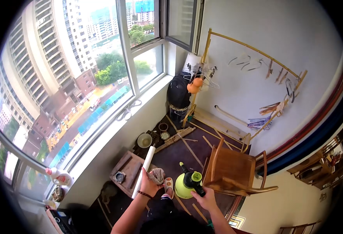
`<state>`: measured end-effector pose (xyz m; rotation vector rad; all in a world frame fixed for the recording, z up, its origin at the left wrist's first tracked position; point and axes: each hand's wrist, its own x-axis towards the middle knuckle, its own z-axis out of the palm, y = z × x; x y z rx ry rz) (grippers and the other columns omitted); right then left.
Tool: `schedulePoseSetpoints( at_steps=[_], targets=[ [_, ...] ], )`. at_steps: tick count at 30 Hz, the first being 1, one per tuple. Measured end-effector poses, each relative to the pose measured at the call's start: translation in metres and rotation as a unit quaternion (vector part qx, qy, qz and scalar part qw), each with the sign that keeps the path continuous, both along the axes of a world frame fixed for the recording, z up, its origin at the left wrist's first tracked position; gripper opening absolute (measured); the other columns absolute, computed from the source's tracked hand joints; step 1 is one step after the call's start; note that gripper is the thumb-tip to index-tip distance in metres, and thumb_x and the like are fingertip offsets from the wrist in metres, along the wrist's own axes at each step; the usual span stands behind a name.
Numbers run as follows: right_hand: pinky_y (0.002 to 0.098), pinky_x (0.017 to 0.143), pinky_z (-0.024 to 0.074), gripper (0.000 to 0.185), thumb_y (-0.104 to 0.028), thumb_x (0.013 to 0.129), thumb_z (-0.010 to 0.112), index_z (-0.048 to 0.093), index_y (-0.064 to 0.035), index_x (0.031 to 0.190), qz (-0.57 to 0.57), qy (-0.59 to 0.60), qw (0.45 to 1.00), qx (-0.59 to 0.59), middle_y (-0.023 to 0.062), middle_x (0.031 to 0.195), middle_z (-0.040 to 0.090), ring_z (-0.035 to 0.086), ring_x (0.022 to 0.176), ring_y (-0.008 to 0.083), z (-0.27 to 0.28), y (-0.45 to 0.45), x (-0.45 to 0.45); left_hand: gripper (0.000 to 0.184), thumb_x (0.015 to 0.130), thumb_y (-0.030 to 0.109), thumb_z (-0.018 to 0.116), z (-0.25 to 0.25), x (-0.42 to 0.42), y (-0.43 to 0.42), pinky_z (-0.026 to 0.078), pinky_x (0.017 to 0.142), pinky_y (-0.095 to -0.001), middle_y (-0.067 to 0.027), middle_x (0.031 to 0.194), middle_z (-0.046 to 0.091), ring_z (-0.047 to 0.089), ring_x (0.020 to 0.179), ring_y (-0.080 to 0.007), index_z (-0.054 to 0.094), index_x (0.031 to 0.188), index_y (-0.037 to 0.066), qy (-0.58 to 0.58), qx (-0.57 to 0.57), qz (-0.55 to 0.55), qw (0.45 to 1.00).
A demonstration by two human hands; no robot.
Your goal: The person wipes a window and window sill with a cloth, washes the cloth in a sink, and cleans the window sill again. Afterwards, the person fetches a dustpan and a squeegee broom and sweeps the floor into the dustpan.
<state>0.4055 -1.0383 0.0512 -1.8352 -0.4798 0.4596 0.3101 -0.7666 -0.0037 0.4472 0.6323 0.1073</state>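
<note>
My left hand [151, 186], with a beaded bracelet at the wrist, is closed around a crumpled greyish cloth [156, 176]. A long white tube [144, 171] with a dark tip runs slantwise along that hand; whether the fingers also grip it I cannot tell. My right hand [205, 198] grips the black handle of a yellow-green pump spray bottle [184, 186], its nozzle pointing up and left. The bottle is in front of my body, above the dark floor.
A low wooden stool [128, 171] holds a small metal cup [119, 177]. A wooden chair [232, 165] is tipped at the right, near a bamboo rack [253, 48] with hangers. Bamboo strips [191, 150] lie on the floor. A white bottle [59, 176] stands on the windowsill [97, 140].
</note>
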Motion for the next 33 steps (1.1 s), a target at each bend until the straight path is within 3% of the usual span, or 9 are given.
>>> schedulePoseSetpoints(
  at_steps=[10, 12, 16, 18, 20, 21, 25, 26, 33],
  targets=[
    [0.0232, 0.046, 0.0382, 0.019, -0.018, 0.086, 0.078, 0.068, -0.0023, 0.082, 0.025, -0.044, 0.998, -0.033, -0.002, 0.059, 0.059, 0.052, 0.049, 0.0045, 0.007, 0.137, 0.179, 0.078, 0.094, 0.078, 0.03, -0.002, 0.165, 0.146, 0.051, 0.078, -0.0427, -0.0113, 0.111, 0.067, 0.064, 0.091, -0.0286, 0.058, 0.124, 0.012, -0.036, -0.005, 0.007, 0.999],
    [0.0317, 0.06, 0.0479, 0.029, -0.024, 0.082, 0.081, 0.071, 0.0032, 0.086, 0.011, 0.028, 0.998, -0.049, 0.0078, 0.068, 0.067, 0.062, 0.064, 0.0107, 0.008, 0.157, 0.212, 0.073, 0.096, 0.075, 0.031, 0.0, 0.185, 0.169, 0.05, 0.081, -0.0428, -0.0106, 0.113, 0.067, 0.064, 0.094, -0.0279, 0.058, 0.124, 0.013, -0.06, -0.014, -0.005, 0.998],
    [0.0304, 0.064, 0.0496, 0.026, -0.02, 0.084, 0.079, 0.071, 0.0038, 0.092, 0.06, 0.045, 0.997, -0.017, 0.0082, 0.074, 0.07, 0.064, 0.071, 0.0097, 0.01, 0.207, 0.281, 0.068, 0.096, 0.072, 0.035, 0.005, 0.22, 0.203, 0.051, 0.08, -0.042, -0.0104, 0.111, 0.068, 0.065, 0.092, -0.0269, 0.06, 0.121, 0.014, -0.025, -0.008, 0.049, 0.998],
    [0.0305, 0.064, 0.0497, 0.025, -0.019, 0.084, 0.079, 0.071, 0.0037, 0.09, 0.102, 0.024, 0.994, -0.037, 0.009, 0.074, 0.071, 0.066, 0.07, 0.0109, 0.01, 0.239, 0.312, 0.066, 0.097, 0.071, 0.034, 0.007, 0.232, 0.219, 0.051, 0.078, -0.042, -0.0095, 0.11, 0.067, 0.065, 0.09, -0.0266, 0.058, 0.124, 0.016, -0.01, 0.008, 0.074, 0.997],
    [0.0277, 0.054, 0.0436, 0.022, -0.018, 0.083, 0.08, 0.069, 0.0008, 0.082, 0.149, -0.059, 0.987, 0.025, 0.0007, 0.064, 0.062, 0.055, 0.057, 0.0076, 0.007, 0.277, 0.341, 0.062, 0.099, 0.068, 0.036, 0.007, 0.243, 0.238, 0.052, 0.076, -0.0423, -0.0089, 0.107, 0.068, 0.064, 0.089, -0.0272, 0.06, 0.121, 0.014, 0.005, 0.002, 0.115, 0.993],
    [0.0299, 0.059, 0.0502, 0.025, -0.021, 0.083, 0.079, 0.071, 0.0025, 0.087, 0.195, -0.071, 0.978, -0.027, 0.01, 0.068, 0.07, 0.069, 0.062, 0.0173, 0.011, 0.292, 0.359, 0.061, 0.099, 0.066, 0.035, 0.01, 0.248, 0.245, 0.052, 0.076, -0.0423, -0.0089, 0.107, 0.068, 0.064, 0.088, -0.0263, 0.06, 0.122, 0.014, 0.031, -0.001, 0.146, 0.989],
    [0.0289, 0.055, 0.0519, 0.025, -0.024, 0.083, 0.078, 0.073, -0.0002, 0.087, 0.305, -0.031, 0.952, -0.019, 0.0105, 0.061, 0.067, 0.071, 0.06, 0.0158, 0.012, 0.382, 0.401, 0.061, 0.099, 0.066, 0.036, -0.011, 0.26, 0.275, 0.05, 0.082, -0.0434, -0.0055, 0.109, 0.068, 0.063, 0.094, -0.0245, 0.061, 0.123, 0.016, 0.032, 0.018, 0.228, 0.973],
    [0.0316, 0.057, 0.052, 0.027, -0.026, 0.082, 0.079, 0.072, -0.0001, 0.088, 0.329, -0.049, 0.942, -0.031, 0.0144, 0.065, 0.068, 0.072, 0.062, 0.0228, 0.006, 0.406, 0.409, 0.059, 0.099, 0.065, 0.036, -0.009, 0.26, 0.281, 0.049, 0.084, -0.0433, -0.0039, 0.11, 0.068, 0.062, 0.096, -0.0241, 0.062, 0.122, 0.016, 0.044, 0.009, 0.234, 0.971],
    [0.0315, 0.06, 0.0485, 0.029, -0.022, 0.082, 0.08, 0.07, 0.0023, 0.095, 0.468, -0.02, 0.883, 0.017, 0.0156, 0.073, 0.068, 0.06, 0.061, 0.0129, -0.041, 0.59, 0.403, 0.059, 0.1, 0.062, 0.038, -0.035, 0.249, 0.321, 0.053, 0.076, -0.0422, -0.0087, 0.107, 0.069, 0.066, 0.089, -0.027, 0.063, 0.119, 0.012, 0.046, -0.027, 0.398, 0.916]
  ],
)
